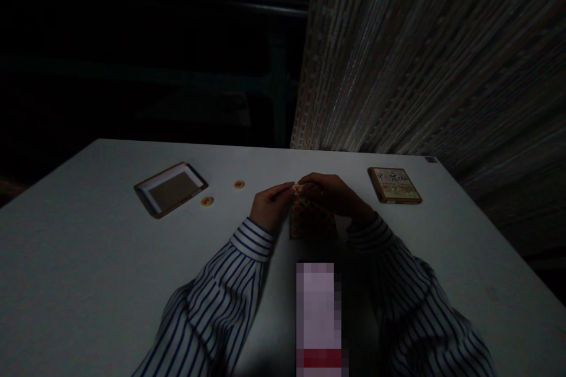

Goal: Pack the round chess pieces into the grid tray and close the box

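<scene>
A round, pale xiangqi piece [298, 188] with a red character is pinched at the fingertips of my left hand [269, 205] and my right hand [329, 191]. Both hands meet over a shallow tray of xiangqi pieces [313, 224], whose rows lie in shadow; my right hand covers its far part. Two loose pieces rest on the table to the left, a nearer xiangqi piece [207, 201] and a farther xiangqi piece [239, 184].
An open shallow box part [148, 203] with a white inside lies left on the white table [110, 259]. On the right sits a flat box with a printed cover [395, 184]. A string curtain [375, 59] hangs behind the table's far edge. The room is dim.
</scene>
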{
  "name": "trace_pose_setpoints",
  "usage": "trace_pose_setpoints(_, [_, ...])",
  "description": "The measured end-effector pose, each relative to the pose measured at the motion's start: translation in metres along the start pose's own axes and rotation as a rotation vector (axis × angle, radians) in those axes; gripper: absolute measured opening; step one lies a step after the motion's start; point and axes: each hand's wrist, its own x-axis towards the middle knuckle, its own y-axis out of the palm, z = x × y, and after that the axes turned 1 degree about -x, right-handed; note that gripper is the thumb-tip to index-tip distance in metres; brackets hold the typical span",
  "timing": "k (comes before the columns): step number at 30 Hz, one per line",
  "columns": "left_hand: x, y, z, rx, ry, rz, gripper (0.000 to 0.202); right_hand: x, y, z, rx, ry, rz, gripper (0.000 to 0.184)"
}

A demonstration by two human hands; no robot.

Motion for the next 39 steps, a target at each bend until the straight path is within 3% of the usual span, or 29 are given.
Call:
trace_pose_setpoints(18, [0.006,0.007,0.005,0.071,-0.004,0.024,0.025,-0.003,-0.002,-0.009,-0.111,-0.146,0.016,0.023])
trace_pose_setpoints(25, [0.006,0.009,0.003,0.072,-0.003,0.043,0.023,-0.003,-0.004,-0.005,-0.138,-0.143,0.036,0.022])
trace_pose_setpoints(39, [0.009,0.009,0.018,0.078,0.012,0.057,0.026,-0.003,-0.003,-0.006,-0.224,-0.096,0.053,0.023])
